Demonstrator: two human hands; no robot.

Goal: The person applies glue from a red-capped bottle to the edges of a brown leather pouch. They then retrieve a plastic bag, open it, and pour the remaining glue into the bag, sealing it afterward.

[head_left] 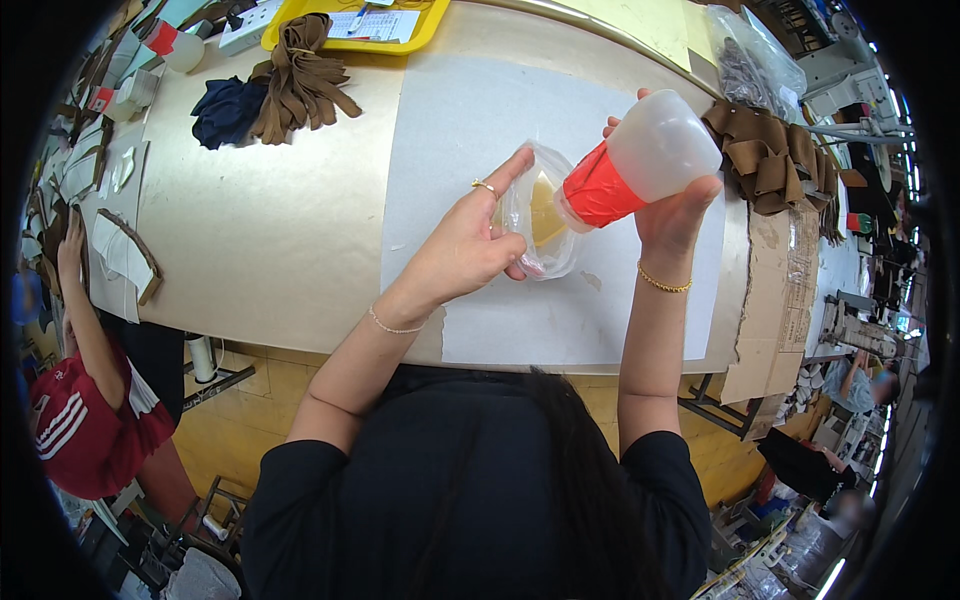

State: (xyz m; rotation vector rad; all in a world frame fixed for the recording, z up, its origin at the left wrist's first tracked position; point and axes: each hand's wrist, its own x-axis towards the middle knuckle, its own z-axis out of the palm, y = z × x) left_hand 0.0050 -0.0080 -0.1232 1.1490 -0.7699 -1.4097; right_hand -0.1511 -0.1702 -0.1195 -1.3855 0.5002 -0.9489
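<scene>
My left hand (pixel 458 243) grips the rim of a clear plastic bag (pixel 545 258), its thumb and fingers around the near left side. Something pale yellow shows inside the bag. With my right hand (pixel 677 218) I hold a translucent white plastic bottle (pixel 668 142) wrapped in red tape near its neck. The bottle is tilted, its mouth pointing down and left into or right against the bag's opening. I cannot tell whether anything is flowing out. Fingers of the right hand show behind the bottle and below it. Both hands are above a pale sheet (pixel 560 330) on the table.
Brown strips (pixel 305 80) and a dark blue cloth bundle (pixel 228 110) lie at the far left, beside a yellow tray (pixel 432 28). More brown strips (pixel 765 160) and cardboard (pixel 775 290) line the right edge. A co-worker in red (pixel 95 410) works at the left.
</scene>
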